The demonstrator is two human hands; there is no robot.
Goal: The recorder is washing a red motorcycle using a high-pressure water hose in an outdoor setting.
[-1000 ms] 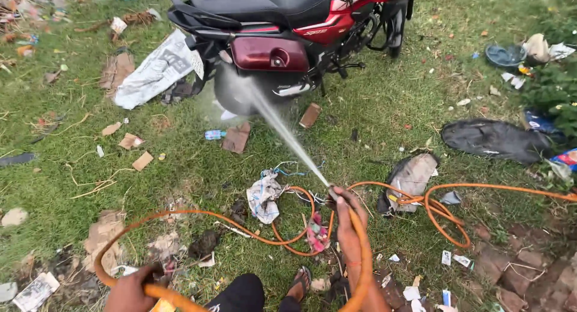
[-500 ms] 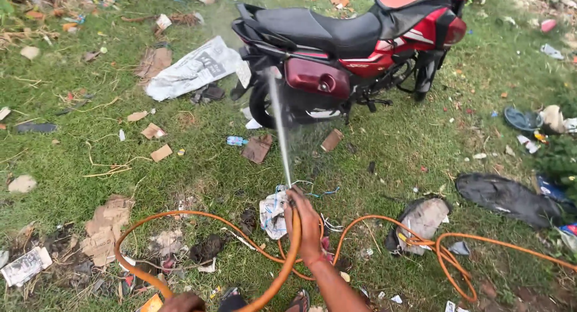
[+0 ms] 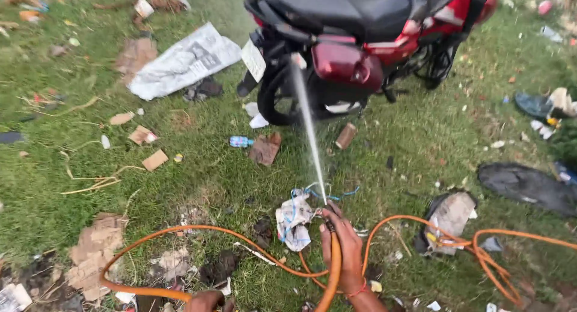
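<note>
My right hand [image 3: 342,246] grips the end of an orange hose [image 3: 332,282], thumb over the nozzle. A thin water jet [image 3: 308,129] shoots from it up to the rear of a red and black motorcycle [image 3: 360,24], striking near the rear wheel [image 3: 273,99] and the red tail panel [image 3: 345,66]. My left hand [image 3: 207,301] shows only partly at the bottom edge, closed on a loop of the same hose. The hose coils over the grass to both sides of me.
Litter covers the grass: a large newspaper sheet [image 3: 180,60], cardboard scraps [image 3: 155,160], a small blue bottle [image 3: 240,142], a brick piece [image 3: 265,148], a crumpled rag [image 3: 293,221] beside my right hand. A dark cloth [image 3: 529,186] lies at the right.
The jet has swung from the motorcycle's underside towards its rear wheel and tail panel. My right hand has shifted left across the view while the motorcycle now looks closer.
</note>
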